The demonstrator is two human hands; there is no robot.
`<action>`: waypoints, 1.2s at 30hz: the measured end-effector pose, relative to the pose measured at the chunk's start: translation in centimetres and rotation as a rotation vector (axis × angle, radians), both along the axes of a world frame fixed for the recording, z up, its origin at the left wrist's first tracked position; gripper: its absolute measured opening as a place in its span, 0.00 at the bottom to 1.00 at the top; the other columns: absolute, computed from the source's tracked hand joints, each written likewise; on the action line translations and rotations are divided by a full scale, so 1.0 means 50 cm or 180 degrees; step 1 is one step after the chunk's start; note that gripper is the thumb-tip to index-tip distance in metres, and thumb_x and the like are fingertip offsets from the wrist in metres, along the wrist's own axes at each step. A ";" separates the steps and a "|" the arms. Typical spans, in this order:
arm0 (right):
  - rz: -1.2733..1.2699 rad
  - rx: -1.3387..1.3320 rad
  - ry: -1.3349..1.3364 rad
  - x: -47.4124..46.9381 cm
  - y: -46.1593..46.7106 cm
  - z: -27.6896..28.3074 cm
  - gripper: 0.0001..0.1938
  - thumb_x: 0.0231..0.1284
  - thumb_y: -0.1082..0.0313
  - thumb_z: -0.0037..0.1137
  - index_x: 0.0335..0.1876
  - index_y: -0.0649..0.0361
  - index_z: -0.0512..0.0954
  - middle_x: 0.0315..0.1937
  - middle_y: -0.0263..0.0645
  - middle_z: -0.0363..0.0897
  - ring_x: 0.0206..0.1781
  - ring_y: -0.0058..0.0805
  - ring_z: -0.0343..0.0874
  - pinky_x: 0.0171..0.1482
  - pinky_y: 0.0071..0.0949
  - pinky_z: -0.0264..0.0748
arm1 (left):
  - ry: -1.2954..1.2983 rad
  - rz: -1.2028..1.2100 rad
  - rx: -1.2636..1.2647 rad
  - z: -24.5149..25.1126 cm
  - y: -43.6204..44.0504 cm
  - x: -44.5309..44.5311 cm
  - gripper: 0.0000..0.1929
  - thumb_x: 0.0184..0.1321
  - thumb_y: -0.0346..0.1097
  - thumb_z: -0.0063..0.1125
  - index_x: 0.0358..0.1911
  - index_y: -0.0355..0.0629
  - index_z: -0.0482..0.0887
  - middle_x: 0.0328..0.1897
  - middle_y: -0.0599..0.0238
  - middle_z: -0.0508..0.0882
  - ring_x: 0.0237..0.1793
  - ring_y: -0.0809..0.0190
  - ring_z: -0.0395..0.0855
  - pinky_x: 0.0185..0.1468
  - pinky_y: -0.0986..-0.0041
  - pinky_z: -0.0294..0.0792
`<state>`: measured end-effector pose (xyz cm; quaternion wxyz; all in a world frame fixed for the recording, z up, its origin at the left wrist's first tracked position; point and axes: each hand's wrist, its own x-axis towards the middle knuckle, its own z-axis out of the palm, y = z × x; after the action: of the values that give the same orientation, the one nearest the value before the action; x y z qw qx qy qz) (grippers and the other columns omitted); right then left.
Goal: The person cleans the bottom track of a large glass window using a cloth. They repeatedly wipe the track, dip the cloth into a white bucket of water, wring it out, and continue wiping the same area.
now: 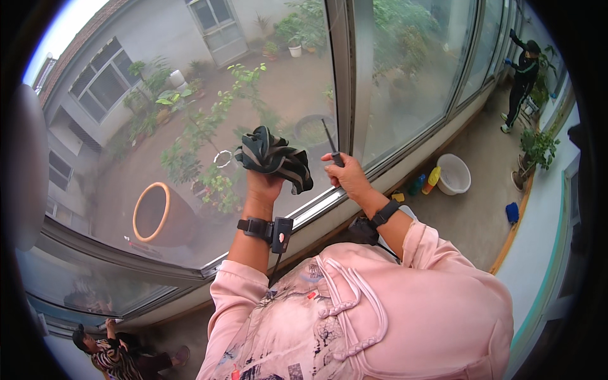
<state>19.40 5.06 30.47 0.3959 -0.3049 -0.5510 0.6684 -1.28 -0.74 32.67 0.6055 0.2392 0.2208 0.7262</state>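
Observation:
My left hand [267,186] holds up a bunched dark green and grey striped cloth [275,159] in front of a large window pane [228,142]. To its right, my right hand [349,175] grips the dark handle of a thin, pointed tool [329,137], perhaps a screwdriver; its tip points up beside the metal window frame [346,85]. The two hands are apart. Each wrist wears a black strap, and a small black box sits on the left one.
A white basin [453,174], a yellow bottle [431,180] and a teal bottle [416,185] stand on the floor at right. A blue cloth or sponge [512,212] lies farther right. One person [522,80] stands at upper right, another [118,354] is at lower left.

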 end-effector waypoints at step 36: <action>0.0187 0.0029 0.0749 -0.098 0.036 0.171 0.06 0.55 0.69 0.58 0.34 0.57 0.73 0.26 0.33 0.78 0.27 0.22 0.80 0.32 0.20 0.76 | 0.1141 0.0896 -0.2417 -0.238 -0.117 -0.151 0.10 0.51 0.32 0.57 0.35 0.51 0.72 0.34 0.71 0.76 0.40 0.65 0.72 0.43 0.60 0.63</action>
<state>14.48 6.85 39.02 0.4395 -0.2062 -0.5124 0.7083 -8.81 -6.57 20.78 0.4978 0.0895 0.6038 0.6161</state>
